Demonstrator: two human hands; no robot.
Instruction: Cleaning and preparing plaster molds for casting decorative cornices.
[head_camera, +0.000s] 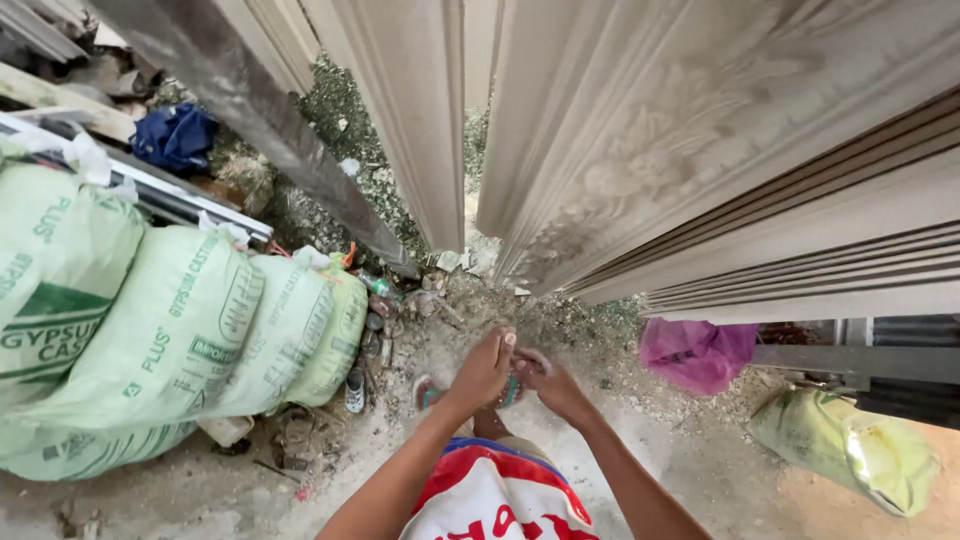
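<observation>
Red-and-white shirt (497, 497) sits closest below me; tall moulded panels (700, 150) lean ahead, green sacks (170, 330) lie left. My left hand (482, 372) and right hand (553, 385) press together, apparently empty. Rubble-strewn floor (660, 450) could trip me into those panels.

Soft, even daylight with faint shadows; wide-angle bending toward the edges, and the corners look perhaps slightly blurred.

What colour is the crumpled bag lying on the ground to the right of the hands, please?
Pink-magenta bag, seen in the head view.
</observation>
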